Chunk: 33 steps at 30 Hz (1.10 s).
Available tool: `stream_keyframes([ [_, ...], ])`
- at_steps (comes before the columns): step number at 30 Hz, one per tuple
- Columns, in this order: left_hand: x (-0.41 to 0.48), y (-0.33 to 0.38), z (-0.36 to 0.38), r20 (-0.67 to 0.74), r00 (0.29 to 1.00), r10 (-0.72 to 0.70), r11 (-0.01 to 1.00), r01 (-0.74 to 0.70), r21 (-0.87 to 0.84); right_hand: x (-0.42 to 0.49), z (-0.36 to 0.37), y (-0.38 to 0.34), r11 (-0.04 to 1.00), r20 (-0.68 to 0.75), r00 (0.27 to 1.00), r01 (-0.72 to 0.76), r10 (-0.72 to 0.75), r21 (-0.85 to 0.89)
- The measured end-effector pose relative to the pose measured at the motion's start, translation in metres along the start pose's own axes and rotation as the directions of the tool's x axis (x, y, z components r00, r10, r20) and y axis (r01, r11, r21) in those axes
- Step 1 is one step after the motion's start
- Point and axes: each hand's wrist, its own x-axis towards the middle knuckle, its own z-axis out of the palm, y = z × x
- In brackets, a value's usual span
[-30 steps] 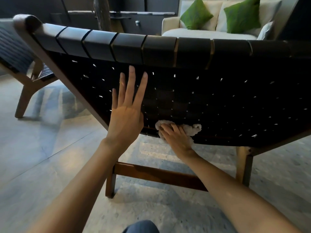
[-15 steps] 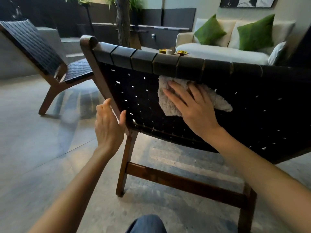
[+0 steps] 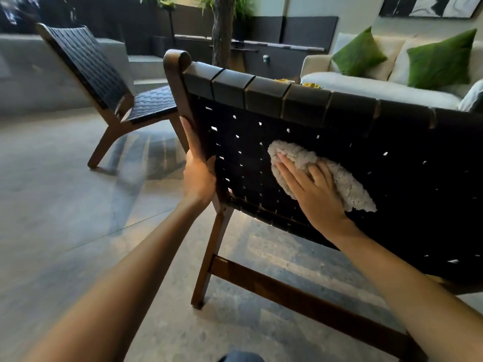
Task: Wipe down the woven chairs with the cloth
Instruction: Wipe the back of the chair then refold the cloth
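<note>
Head view: the left hand point(image 3: 198, 176) has its fingers wrapped round the wooden side rail point(image 3: 183, 95) of the near woven chair point(image 3: 240, 142), thumb on the weave side, a firm grip. Just to its right, the right hand point(image 3: 313, 197) lies flat with fingers spread, pressing the pale fluffy cloth point(image 3: 350, 189) against the dark webbing. The cloth pokes out above and right of the fingers. Beyond the left hand stands a second woven chair point(image 3: 88, 64); past the right hand, a sofa point(image 3: 366, 87) with green cushions point(image 3: 441, 61).
</note>
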Motion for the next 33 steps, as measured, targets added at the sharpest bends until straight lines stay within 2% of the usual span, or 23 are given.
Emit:
stream_keyframes([
  [4, 0.004, -0.009, 0.003, -0.051, 0.999, -0.004, 1.000, 0.003, -0.015, -0.027, 0.027, -0.031, 0.977, 0.177, 0.963, 0.193, -0.206, 0.088],
  [5, 0.004, -0.011, 0.003, -0.054, 0.999, 0.004, 1.000, -0.004, 0.002, -0.033, 0.032, -0.038, 0.954, 0.267, 0.917, 0.272, -0.296, 0.124],
  [7, 0.004, -0.012, 0.004, -0.068, 0.996, 0.049, 0.999, -0.048, 0.026, -0.047, 0.038, -0.054, 0.879, 0.452, 0.755, 0.434, -0.474, 0.198],
  [8, 0.003, -0.013, 0.004, -0.073, 0.994, 0.079, 0.997, -0.077, 0.030, -0.051, 0.039, -0.059, 0.864, 0.525, 0.691, 0.452, -0.496, 0.222],
  [9, 0.003, -0.014, 0.004, -0.075, 0.991, 0.108, 0.994, -0.106, 0.035, -0.053, 0.041, -0.063, 0.868, 0.570, 0.659, 0.429, -0.490, 0.251],
  [13, 0.002, -0.015, 0.001, -0.083, 0.979, 0.185, 0.981, -0.180, 0.070, -0.043, 0.029, -0.060, 0.872, 0.651, 0.588, 0.239, -0.480, 0.427],
  [14, 0.002, -0.013, 0.000, -0.084, 0.978, 0.191, 0.980, -0.185, 0.069, -0.039, 0.021, -0.054, 0.867, 0.647, 0.595, 0.198, -0.477, 0.457],
  [15, 0.001, -0.012, -0.001, -0.082, 0.978, 0.190, 0.980, -0.185, 0.068, -0.034, 0.012, -0.049, 0.867, 0.621, 0.639, 0.157, -0.454, 0.473],
  [16, 0.001, -0.011, -0.002, -0.074, 0.979, 0.189, 0.981, -0.184, 0.067, -0.032, 0.002, -0.046, 0.869, 0.545, 0.724, 0.154, -0.424, 0.471],
  [17, 0.001, -0.011, -0.003, -0.065, 0.979, 0.191, 0.980, -0.187, 0.067, -0.030, -0.008, -0.044, 0.874, 0.443, 0.801, 0.194, -0.403, 0.445],
  [19, 0.001, -0.011, -0.006, -0.052, 0.977, 0.206, 0.977, -0.203, 0.066, -0.022, -0.029, -0.039, 0.873, 0.276, 0.869, 0.287, -0.410, 0.395],
  [21, 0.001, -0.012, -0.008, -0.038, 0.973, 0.226, 0.972, -0.223, 0.069, 0.003, -0.050, -0.024, 0.882, 0.044, 0.959, 0.239, -0.280, 0.406],
  [23, 0.002, -0.012, -0.009, -0.031, 0.970, 0.242, 0.968, -0.240, 0.074, 0.039, -0.067, -0.011, 0.901, -0.114, 0.986, 0.157, -0.120, 0.405],
  [25, 0.003, -0.013, -0.010, -0.028, 0.968, 0.250, 0.966, -0.248, 0.071, 0.068, -0.074, -0.006, 0.930, -0.136, 0.989, 0.105, -0.060, 0.353],
  [30, 0.006, -0.015, -0.012, -0.019, 0.961, 0.275, 0.959, -0.273, 0.071, 0.099, -0.062, -0.017, 0.998, 0.047, 0.998, 0.029, -0.032, 0.061],
  [33, 0.009, -0.016, -0.015, -0.003, 0.957, 0.289, 0.955, -0.288, 0.072, 0.098, -0.042, -0.029, 0.997, 0.023, 1.000, 0.003, -0.001, -0.071],
])
